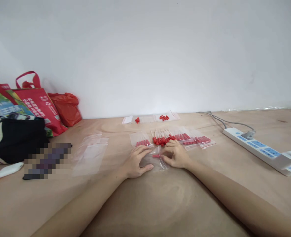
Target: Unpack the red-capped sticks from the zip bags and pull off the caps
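A clear plastic zip bag (159, 165) lies between my hands, with a small red stick-like piece (156, 156) in or on it. My left hand (138, 162) rests at the bag's left side, its fingers stretched out and its thumb apart. With bent fingers pinched together, my right hand (175, 154) grips the bag's right edge. Just beyond stands a bunch of red-tipped sticks (161, 138), pale ends pointing away. A bag of red pieces (142, 142) sits left of the bunch. More filled clear bags (203, 139) overlap to its right.
Flat clear bags (92, 153) lie to the left. Near the wall are two bags with small red pieces (164, 117). A white power strip (256, 148) with grey cords is at right. Shopping bags (40, 105), a black cloth bag (16, 138) and a blurred-out dark object (48, 161) occupy the left.
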`<state>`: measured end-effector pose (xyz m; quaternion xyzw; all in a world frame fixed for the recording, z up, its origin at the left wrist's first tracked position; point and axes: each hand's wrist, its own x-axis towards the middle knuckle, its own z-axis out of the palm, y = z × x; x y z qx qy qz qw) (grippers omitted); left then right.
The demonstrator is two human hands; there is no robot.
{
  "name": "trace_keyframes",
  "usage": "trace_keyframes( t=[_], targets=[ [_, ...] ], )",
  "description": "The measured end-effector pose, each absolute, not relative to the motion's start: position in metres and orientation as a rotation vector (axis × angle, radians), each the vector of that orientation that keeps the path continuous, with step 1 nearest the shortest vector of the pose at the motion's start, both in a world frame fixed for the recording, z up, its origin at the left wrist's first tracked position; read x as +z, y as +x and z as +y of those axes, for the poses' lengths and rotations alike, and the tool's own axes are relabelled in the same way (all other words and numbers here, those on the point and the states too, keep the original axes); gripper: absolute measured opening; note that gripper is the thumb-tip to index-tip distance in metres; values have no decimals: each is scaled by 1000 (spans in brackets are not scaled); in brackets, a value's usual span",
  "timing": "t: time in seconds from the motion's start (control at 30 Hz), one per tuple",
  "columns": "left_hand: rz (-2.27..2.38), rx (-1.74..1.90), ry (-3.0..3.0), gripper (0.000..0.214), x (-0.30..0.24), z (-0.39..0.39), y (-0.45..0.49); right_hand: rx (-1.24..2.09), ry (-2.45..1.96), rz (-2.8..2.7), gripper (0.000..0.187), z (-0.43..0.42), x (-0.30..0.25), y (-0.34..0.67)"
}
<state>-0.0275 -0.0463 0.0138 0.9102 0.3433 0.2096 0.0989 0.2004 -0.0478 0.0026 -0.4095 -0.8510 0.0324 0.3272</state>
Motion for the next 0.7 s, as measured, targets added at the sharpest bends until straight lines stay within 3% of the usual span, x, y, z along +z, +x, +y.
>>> trace_keyframes(
  t=[0.13,0.27,0.5,0.7],
  targets=[
    [984,580,2601,39,13,-45,-26,217,-1167,-2200,13,-48,1,197],
    [926,526,2606,43,11,-42,-29,237,-1188,-2213,19,-45,-1,197],
    [859,634,2722,50,14,-44,-28,323,-1131,-2200,6,-46,3,190],
    [958,637,2725,42,13,-44,-31,859,-1033,-1714,18,-27,25,227]
  ],
)
